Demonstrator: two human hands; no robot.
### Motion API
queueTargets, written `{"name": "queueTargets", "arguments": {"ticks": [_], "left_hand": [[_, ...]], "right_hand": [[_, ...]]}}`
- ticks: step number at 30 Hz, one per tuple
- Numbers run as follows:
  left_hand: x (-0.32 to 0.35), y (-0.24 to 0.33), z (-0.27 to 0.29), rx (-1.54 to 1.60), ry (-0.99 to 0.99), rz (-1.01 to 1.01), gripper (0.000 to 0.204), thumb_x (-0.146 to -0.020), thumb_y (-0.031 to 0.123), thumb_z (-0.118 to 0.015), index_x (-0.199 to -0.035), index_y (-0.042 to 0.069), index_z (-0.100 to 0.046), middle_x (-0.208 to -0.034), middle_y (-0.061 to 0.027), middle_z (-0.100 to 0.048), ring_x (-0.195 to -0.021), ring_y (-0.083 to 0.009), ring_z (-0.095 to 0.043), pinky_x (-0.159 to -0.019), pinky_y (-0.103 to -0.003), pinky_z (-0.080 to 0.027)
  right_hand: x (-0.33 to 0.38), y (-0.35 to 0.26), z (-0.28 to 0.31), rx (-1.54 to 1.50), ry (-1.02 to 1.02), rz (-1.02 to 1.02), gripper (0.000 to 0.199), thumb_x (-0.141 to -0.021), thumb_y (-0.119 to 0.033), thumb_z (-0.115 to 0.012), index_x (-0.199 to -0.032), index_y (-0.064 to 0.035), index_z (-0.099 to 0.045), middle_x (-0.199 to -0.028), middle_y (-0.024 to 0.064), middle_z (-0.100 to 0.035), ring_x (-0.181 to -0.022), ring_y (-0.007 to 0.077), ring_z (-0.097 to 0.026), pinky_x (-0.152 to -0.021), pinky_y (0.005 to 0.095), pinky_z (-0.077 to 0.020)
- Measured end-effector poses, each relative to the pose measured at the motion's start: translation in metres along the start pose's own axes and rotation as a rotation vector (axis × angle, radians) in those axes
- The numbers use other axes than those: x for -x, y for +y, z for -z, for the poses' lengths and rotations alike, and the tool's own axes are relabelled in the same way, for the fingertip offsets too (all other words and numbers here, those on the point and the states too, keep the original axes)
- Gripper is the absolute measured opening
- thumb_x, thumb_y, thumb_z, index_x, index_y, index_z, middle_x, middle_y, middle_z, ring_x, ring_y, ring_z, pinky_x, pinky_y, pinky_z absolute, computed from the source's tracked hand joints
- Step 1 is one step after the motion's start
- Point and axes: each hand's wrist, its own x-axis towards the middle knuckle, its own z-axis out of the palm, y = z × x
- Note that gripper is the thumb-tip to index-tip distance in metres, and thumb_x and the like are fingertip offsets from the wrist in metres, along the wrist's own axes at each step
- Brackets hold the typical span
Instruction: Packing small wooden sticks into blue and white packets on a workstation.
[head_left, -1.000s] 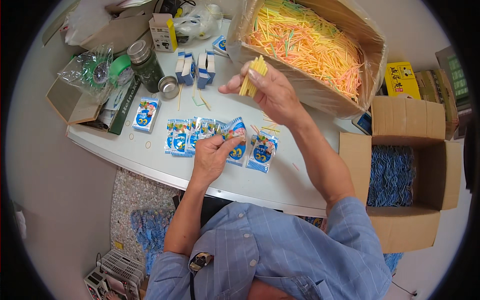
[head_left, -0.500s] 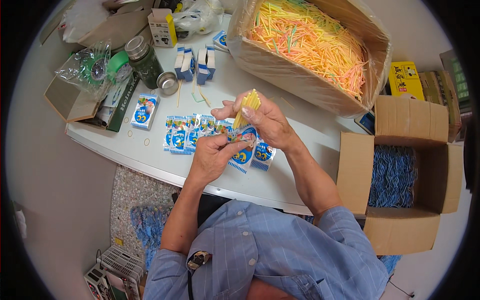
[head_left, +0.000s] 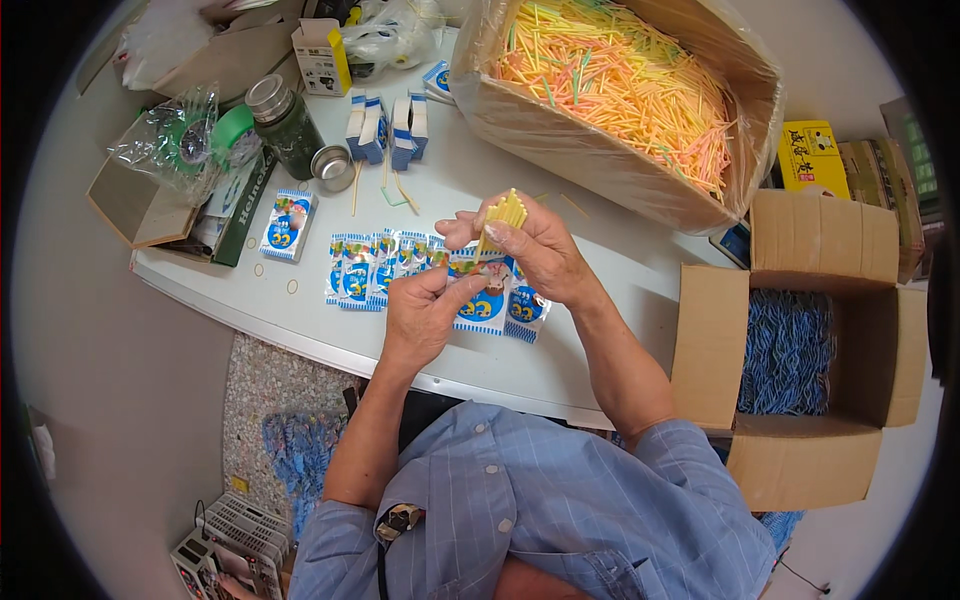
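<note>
Between the fingers and thumb of my right hand [head_left: 540, 258] stands an upright bundle of thin pale-yellow sticks [head_left: 507, 212]. My left hand [head_left: 418, 318] pinches the upper part of a blue-and-white printed packet [head_left: 482, 308], just below the bundle. Whether the sticks' lower ends are inside that packet is hidden by my fingers. A row of similar packets [head_left: 356, 272] lies overlapping on the table to the left, and one more packet [head_left: 526, 308] lies to the right, under my right wrist.
A large plastic-lined carton [head_left: 590, 165] full of yellow, orange and green sticks stands at the back right. Right of the table is an open cardboard box [head_left: 805, 470] with blue strips inside. A steel-topped flask [head_left: 290, 130], folded blue-white packets [head_left: 368, 130] and a thicker packet [head_left: 289, 225] are at the left.
The packet has gone from tilted to nearly straight. My right hand and the stick bundle have shifted slightly right and down. My left hand has barely moved.
</note>
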Motion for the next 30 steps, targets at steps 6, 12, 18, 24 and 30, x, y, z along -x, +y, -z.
{"name": "queueTargets", "arguments": {"ticks": [6,12,18,24,30], "left_hand": [[0.000,-0.012,0.005,-0.018,0.017,0.004,0.013,-0.091,0.010,-0.073,-0.089,-0.003,-0.073,-0.084,-0.0042,-0.074,-0.071,-0.0027,-0.060,-0.063,-0.020,-0.048],[-0.002,-0.009,-0.008,0.251,0.088,0.031,0.015,-0.090,0.008,-0.074,-0.099,-0.004,-0.073,-0.093,-0.0069,-0.075,-0.076,-0.0050,-0.064,-0.068,-0.020,-0.051],[0.000,-0.023,0.001,0.071,0.140,0.001,0.012,-0.089,0.009,-0.075,-0.093,-0.003,-0.075,-0.079,0.0002,-0.070,-0.069,-0.0019,-0.056,-0.061,-0.020,-0.045],[0.001,-0.029,-0.002,-0.008,0.157,-0.027,0.014,-0.091,0.011,-0.073,-0.087,-0.003,-0.074,-0.068,0.0057,-0.060,-0.064,-0.0005,-0.045,-0.054,-0.021,-0.038],[0.000,-0.032,-0.003,0.021,0.169,-0.013,0.017,-0.093,0.013,-0.073,-0.087,-0.003,-0.074,-0.068,0.0055,-0.060,-0.064,-0.0006,-0.046,-0.055,-0.021,-0.039]], "right_hand": [[-0.002,0.001,-0.009,-0.017,0.123,-0.072,0.019,-0.104,-0.019,-0.048,-0.108,-0.0011,-0.054,-0.109,0.0210,-0.069,-0.117,0.0322,-0.063,-0.103,0.0438,-0.0478],[0.000,0.010,-0.014,-0.088,0.213,-0.115,0.020,-0.105,-0.020,-0.048,-0.112,-0.0021,-0.050,-0.110,0.0231,-0.069,-0.113,0.0328,-0.065,-0.098,0.0452,-0.0525],[0.003,0.024,-0.013,-0.225,0.306,-0.067,0.022,-0.106,-0.022,-0.047,-0.117,-0.0031,-0.047,-0.115,0.0251,-0.066,-0.114,0.0353,-0.064,-0.098,0.0489,-0.0535],[0.004,0.025,-0.014,-0.297,0.370,-0.054,0.021,-0.106,-0.022,-0.047,-0.116,-0.0038,-0.048,-0.115,0.0265,-0.066,-0.114,0.0366,-0.064,-0.097,0.0490,-0.0543],[0.007,0.028,-0.011,-0.210,0.338,-0.040,0.021,-0.105,-0.022,-0.048,-0.116,-0.0032,-0.048,-0.114,0.0258,-0.066,-0.113,0.0344,-0.065,-0.097,0.0476,-0.0546]]}}
